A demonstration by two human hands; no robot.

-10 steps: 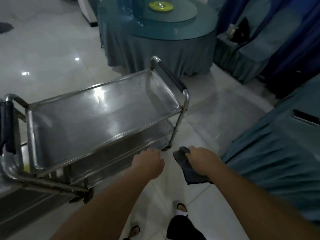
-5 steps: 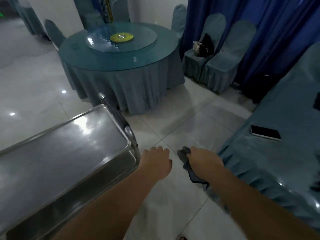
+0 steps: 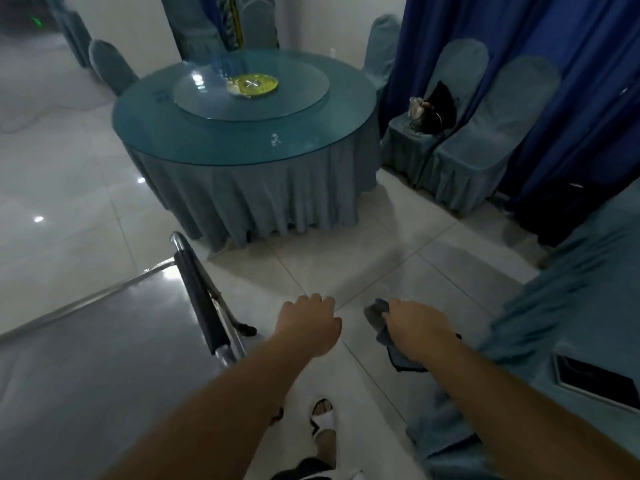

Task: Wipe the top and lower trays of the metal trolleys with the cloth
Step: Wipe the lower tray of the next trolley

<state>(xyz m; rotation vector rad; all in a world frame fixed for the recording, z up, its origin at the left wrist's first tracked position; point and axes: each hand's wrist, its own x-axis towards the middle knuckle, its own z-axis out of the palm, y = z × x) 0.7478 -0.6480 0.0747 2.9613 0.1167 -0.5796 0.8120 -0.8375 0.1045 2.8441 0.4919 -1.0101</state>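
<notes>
A metal trolley fills the lower left; its shiny top tray (image 3: 90, 344) is bare and its black-sleeved handle bar (image 3: 201, 303) runs along the right end. The lower tray is hidden beneath. My left hand (image 3: 310, 327) hovers over the floor just right of the handle, fingers loosely curled, holding nothing. My right hand (image 3: 415, 329) grips a dark grey cloth (image 3: 382, 327) that bunches out ahead of the fingers and hangs below the wrist.
A round table (image 3: 242, 133) with a glass top and a blue skirt stands ahead. Covered chairs (image 3: 485, 133) line the blue curtain at right. A draped table (image 3: 588, 306) at right carries a phone (image 3: 599, 379). Pale tiled floor lies between them.
The view has swung right and up, so the trolley has slid to the lower left. Both hands stay side by side, the right still gripping the cloth.
</notes>
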